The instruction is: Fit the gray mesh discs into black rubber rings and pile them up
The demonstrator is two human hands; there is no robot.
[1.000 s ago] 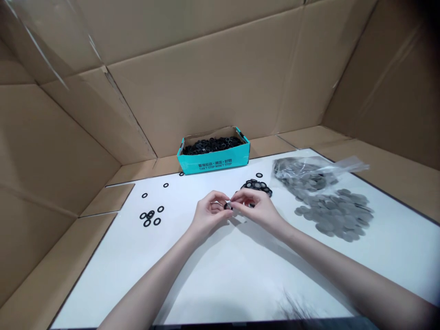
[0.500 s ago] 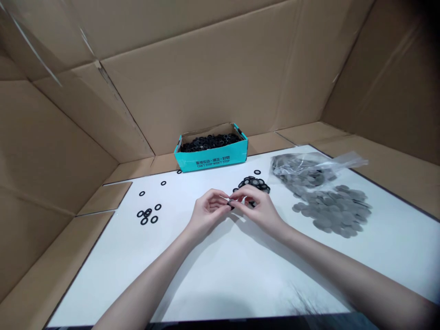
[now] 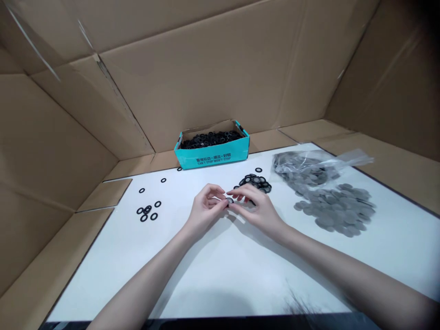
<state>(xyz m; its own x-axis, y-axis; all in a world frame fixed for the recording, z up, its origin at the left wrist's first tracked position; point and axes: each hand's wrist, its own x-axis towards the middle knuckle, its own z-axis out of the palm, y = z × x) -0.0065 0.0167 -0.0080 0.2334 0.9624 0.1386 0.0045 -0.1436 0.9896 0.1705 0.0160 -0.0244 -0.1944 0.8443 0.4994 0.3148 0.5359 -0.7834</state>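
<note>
My left hand [image 3: 206,208] and my right hand [image 3: 256,206] meet over the middle of the white sheet [image 3: 220,266]. Both pinch one small black ring with a grey disc in it [image 3: 229,200] between thumb and fingertips. Just beyond my right hand lies a small pile of black rings fitted with discs [image 3: 256,182]. A heap of loose grey discs [image 3: 338,208] spreads to the right of my right hand.
A teal box [image 3: 213,153] full of black rings stands at the back. A clear plastic bag of grey discs [image 3: 305,167] lies at the back right. Several loose black rings [image 3: 147,211] sit on the left. Cardboard walls [image 3: 58,151] enclose the sheet on three sides.
Both hands stay together on the small ring, with only slight finger shifts. The view has tilted a little, so everything sits slightly higher in the picture.
</note>
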